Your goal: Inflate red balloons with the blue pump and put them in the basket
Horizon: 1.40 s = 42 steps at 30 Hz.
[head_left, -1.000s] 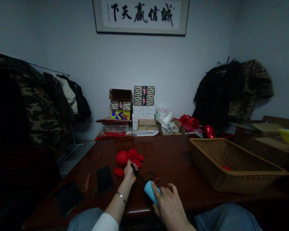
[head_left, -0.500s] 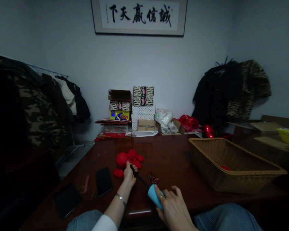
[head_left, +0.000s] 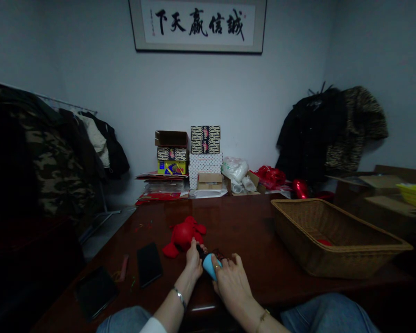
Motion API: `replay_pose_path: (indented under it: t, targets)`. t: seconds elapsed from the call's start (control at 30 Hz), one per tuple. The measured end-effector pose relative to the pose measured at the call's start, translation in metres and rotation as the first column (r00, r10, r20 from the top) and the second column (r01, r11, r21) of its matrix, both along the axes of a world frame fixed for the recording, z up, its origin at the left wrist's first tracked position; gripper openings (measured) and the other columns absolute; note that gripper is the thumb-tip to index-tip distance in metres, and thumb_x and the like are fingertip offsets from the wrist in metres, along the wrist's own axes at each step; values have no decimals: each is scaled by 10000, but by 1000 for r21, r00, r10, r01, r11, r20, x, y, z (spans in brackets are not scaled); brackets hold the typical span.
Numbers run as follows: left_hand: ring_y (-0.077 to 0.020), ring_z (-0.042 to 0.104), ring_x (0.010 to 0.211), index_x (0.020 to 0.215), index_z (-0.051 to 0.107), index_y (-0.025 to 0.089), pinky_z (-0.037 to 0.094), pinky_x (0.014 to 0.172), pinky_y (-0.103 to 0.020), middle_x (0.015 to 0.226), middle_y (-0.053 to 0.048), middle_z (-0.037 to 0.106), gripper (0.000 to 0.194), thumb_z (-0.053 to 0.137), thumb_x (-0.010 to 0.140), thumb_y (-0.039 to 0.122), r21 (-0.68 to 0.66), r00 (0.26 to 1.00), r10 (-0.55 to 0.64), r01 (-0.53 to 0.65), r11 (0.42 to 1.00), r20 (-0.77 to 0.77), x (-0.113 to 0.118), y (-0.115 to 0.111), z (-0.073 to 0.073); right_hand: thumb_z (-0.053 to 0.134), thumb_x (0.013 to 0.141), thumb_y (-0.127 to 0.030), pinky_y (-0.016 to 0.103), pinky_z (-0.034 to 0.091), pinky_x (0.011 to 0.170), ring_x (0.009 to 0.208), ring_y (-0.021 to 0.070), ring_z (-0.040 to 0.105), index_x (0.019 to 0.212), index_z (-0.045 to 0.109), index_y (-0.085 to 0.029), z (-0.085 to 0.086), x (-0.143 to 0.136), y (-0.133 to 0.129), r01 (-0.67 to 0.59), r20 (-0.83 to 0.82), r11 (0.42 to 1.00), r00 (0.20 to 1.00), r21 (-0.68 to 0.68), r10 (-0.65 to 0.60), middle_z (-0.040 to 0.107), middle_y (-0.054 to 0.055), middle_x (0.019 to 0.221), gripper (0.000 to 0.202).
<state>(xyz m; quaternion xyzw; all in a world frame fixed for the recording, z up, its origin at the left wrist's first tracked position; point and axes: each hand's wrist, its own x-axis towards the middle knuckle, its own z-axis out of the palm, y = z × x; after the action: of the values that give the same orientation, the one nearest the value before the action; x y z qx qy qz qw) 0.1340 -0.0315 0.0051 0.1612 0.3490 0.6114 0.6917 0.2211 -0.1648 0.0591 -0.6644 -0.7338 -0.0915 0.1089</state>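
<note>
A balloon pump with a light blue body (head_left: 211, 265) lies between my hands, its black end toward the left. My left hand (head_left: 194, 260) is closed round that black end, close to a rounded red balloon (head_left: 183, 235). My right hand (head_left: 231, 276) grips the blue body from the right. Other red balloon pieces (head_left: 170, 250) lie on the brown table (head_left: 242, 222) around the rounded one. Where the balloon meets the pump is hidden by my left fingers.
A wicker basket (head_left: 336, 249) with something red inside stands at the right. Two dark flat devices (head_left: 149, 263) and a red strip (head_left: 124, 268) lie at the left. Boxes (head_left: 205, 166) and plastic bags (head_left: 235, 170) are stacked behind the table.
My hands have come closer together, and the pump's dark rod, long before, is now hardly visible. The rounded red balloon has shifted slightly right and looks larger.
</note>
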Motion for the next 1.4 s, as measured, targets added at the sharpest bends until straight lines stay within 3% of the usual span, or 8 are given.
replay_pose_path:
  t: [0.37, 0.53, 0.77, 1.1, 1.23, 1.4]
  targets:
    - [-62, 388, 341, 668, 407, 179, 294, 352, -166, 460, 58, 421, 304, 539, 819, 407, 43, 998, 4, -2, 999, -55, -8, 8, 6, 585, 763, -307, 424, 209, 957, 964, 241, 547, 1343, 377, -192, -6, 4, -20, 8, -40, 1000, 999, -5, -8, 623, 118, 1047, 627]
    - [-54, 383, 342, 670, 395, 178, 298, 352, -153, 457, 63, 402, 258, 473, 873, 318, 40, 998, 56, -54, 998, -41, -20, 17, 13, 564, 776, -329, 439, 207, 955, 888, 228, 557, 1346, 372, -217, -13, 19, -38, -33, -38, 999, 999, 9, 34, 634, 78, 948, 612]
    - [-50, 388, 351, 678, 402, 176, 295, 346, -140, 478, 61, 393, 251, 473, 874, 315, 26, 999, 28, -29, 999, 39, -24, 19, 14, 568, 766, -334, 406, 226, 930, 848, 206, 558, 1334, 381, -257, -23, 35, -53, -58, -58, 998, 997, 30, 60, 626, 36, 904, 603]
    - [-77, 433, 373, 663, 405, 185, 355, 388, -175, 469, 40, 440, 271, 487, 862, 349, 14, 1000, 12, -13, 1000, 25, -7, 2, 9, 576, 764, -305, 424, 203, 950, 890, 229, 569, 1318, 415, -198, -2, 20, -32, -2, -5, 999, 1000, -45, 2, 647, 94, 949, 587]
    - [-85, 447, 382, 654, 411, 181, 370, 402, -187, 470, 27, 460, 287, 486, 859, 368, -13, 1000, -20, 20, 1000, 5, 1, -5, 3, 583, 758, -298, 411, 203, 954, 940, 235, 565, 1316, 414, -188, -1, 11, -18, 5, -4, 1000, 1000, -25, -5, 635, 119, 1029, 594]
    - [-87, 461, 394, 648, 411, 178, 392, 428, -195, 472, 29, 460, 275, 493, 859, 333, 7, 1000, -30, 30, 1000, 2, 4, -7, -1, 592, 747, -293, 397, 221, 943, 924, 231, 573, 1314, 414, -166, -5, 4, -4, 14, -7, 1000, 1000, -14, -15, 644, 125, 988, 607]
